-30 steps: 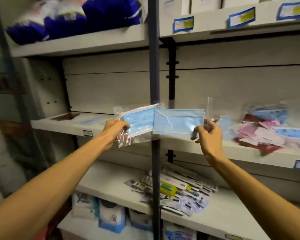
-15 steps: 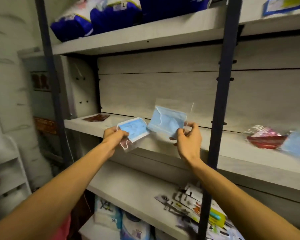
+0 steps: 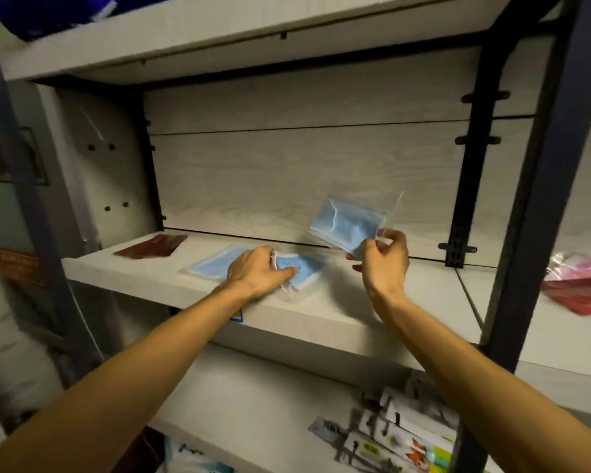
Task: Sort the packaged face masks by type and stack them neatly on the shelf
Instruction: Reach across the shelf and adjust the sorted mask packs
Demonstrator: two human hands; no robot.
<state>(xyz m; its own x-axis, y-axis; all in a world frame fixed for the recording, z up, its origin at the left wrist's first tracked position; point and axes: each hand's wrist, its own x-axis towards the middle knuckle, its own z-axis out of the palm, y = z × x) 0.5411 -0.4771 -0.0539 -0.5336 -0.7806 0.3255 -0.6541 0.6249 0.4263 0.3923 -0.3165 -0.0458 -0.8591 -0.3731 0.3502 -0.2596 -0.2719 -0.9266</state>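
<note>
My left hand (image 3: pixel 258 273) holds a packaged blue face mask (image 3: pixel 301 268) down at the middle shelf (image 3: pixel 321 312), its thumb curled over the pack. Just left of it a second blue mask pack (image 3: pixel 212 264) lies flat on the shelf, partly under my hand. My right hand (image 3: pixel 382 256) pinches the lower corner of another blue mask in a clear wrapper (image 3: pixel 348 227) and holds it tilted in the air above the shelf. A dark red mask pack (image 3: pixel 151 245) lies at the shelf's far left.
A dark metal upright (image 3: pixel 539 186) splits the shelving on the right. Past it lie pink and red mask packs (image 3: pixel 580 288). The lower shelf carries several printed packets (image 3: pixel 400 435). An upper shelf board (image 3: pixel 219 35) overhangs close above.
The view has swung left and closer to the shelf. My left hand has lowered its blue mask pack onto the shelf beside the flat one. My right hand still holds its pack up.
</note>
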